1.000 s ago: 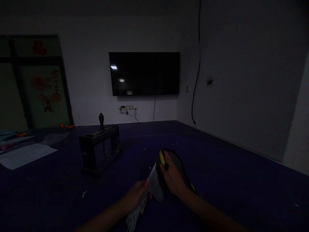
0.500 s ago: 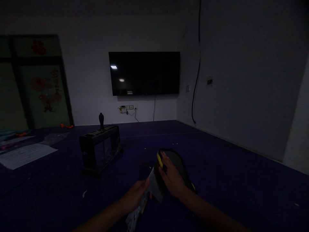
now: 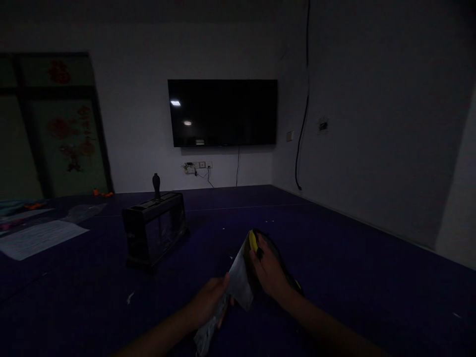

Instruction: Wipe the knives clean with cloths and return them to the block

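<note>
The room is very dim. My left hand (image 3: 208, 300) is closed round the patterned handle of a broad-bladed cleaver (image 3: 240, 282), whose pale blade stands tilted up and to the right. My right hand (image 3: 270, 272) rests on a dark rounded pad with a yellow edge (image 3: 253, 241), fingers curled over its top, pressing it against the blade's right face. Both forearms come in from the bottom of the view.
A dark knife block (image 3: 154, 229) with one black handle sticking up stands to the left on the purple floor mat (image 3: 353, 258). Papers (image 3: 39, 237) lie at far left. A black TV (image 3: 222, 113) hangs on the white wall ahead.
The yellow-edged pad has tipped more upright against the blade, and my right hand shifted slightly right with it. My left hand has stayed put.
</note>
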A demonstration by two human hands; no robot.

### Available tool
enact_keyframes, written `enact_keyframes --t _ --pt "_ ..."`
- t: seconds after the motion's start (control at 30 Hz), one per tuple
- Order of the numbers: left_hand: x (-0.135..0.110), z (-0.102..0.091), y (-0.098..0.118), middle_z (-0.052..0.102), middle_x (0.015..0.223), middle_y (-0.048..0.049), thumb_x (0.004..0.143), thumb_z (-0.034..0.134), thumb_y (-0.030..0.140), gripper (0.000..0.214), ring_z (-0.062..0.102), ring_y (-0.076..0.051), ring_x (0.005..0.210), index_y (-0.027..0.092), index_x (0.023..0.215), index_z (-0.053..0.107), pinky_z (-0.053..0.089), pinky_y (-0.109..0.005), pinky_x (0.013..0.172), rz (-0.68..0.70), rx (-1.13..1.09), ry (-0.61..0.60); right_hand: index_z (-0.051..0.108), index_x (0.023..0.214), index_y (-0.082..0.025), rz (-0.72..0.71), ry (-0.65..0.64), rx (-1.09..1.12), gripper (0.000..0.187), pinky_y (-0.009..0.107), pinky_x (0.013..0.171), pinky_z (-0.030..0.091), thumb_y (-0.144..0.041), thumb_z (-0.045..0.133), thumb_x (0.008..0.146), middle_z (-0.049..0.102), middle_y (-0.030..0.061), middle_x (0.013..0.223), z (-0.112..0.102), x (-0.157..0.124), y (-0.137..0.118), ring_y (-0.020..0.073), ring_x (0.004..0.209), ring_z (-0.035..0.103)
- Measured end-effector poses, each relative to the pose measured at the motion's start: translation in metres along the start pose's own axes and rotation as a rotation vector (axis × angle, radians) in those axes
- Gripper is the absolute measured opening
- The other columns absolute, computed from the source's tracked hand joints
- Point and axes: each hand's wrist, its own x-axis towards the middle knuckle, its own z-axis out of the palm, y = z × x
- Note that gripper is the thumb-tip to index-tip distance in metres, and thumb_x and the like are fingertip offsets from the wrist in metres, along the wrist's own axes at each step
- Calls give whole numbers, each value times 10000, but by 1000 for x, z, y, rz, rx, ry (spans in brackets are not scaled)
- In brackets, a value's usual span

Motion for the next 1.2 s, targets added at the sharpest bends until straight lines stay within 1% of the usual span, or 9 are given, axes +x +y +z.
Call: enact_keyframes --t 0.2,0.37,0.53,0.7,0.83,0.97,1.03,1.13,1.2 --pt "-2 1 3 404 343 49 693 286 754 659 378 -80 282 151 611 538 254 -199 351 0 -16 17 254 1387 -133 0 -60 -15 602 482 1093 148 -467 348 896 246 135 1444 -1 -2 -4 245 1340 162" --pt "2 -2 -3 419 354 45 659 260 793 697 390 -87 295 153 629 534 267 -205 361 -14 -3 15 256 1385 -110 3 -108 -41 604 474 1096 145 -467 323 903 220 136 1451 -3 -4 -12 237 1344 136" --pt "3 -1 -4 431 349 40 675 247 784 700 389 -91 289 149 651 540 283 -213 362 -23 -16 52 296 1374 -150 -123 -211 -95 555 460 1092 179 -452 336 910 213 100 1457 -4 -10 -20 227 1345 131" --pt "3 1 -1 419 336 40 683 260 773 675 379 -88 276 157 620 527 252 -204 337 -35 -57 68 228 1396 -138 -243 -269 -168 558 458 1088 192 -416 328 923 185 100 1463 -4 -14 -26 220 1348 123" --pt "3 0 -1 424 331 40 679 301 763 648 386 -95 268 158 623 525 258 -207 325 -27 -69 76 208 1400 -119 -281 -289 -205 570 456 1089 192 -411 324 925 179 107 1464 -5 -13 -25 220 1350 112" --pt "1 1 0 433 330 37 687 305 754 645 395 -91 271 152 627 528 261 -205 337 -5 -68 85 220 1398 -121 -274 -274 -217 569 454 1085 204 -418 324 923 181 112 1463 -4 -13 -25 226 1347 130" --pt "0 1 0 432 330 40 682 292 764 654 398 -92 272 154 638 526 261 -205 338 -2 -66 91 238 1394 -133 -240 -248 -202 569 453 1084 209 -431 328 918 194 111 1461 -3 -13 -24 230 1344 145" --pt "0 2 0 421 328 45 663 276 786 678 395 -95 271 156 650 525 259 -207 334 -7 -63 99 270 1383 -125 -128 -200 -164 579 454 1087 202 -455 326 911 207 119 1457 0 -12 -22 236 1341 156" --pt "0 1 -1 418 337 43 650 277 798 695 397 -96 280 151 650 531 265 -210 340 -17 -59 109 258 1384 -99 -48 -179 -140 602 454 1089 194 -467 314 910 207 136 1454 0 -10 -20 235 1341 154"
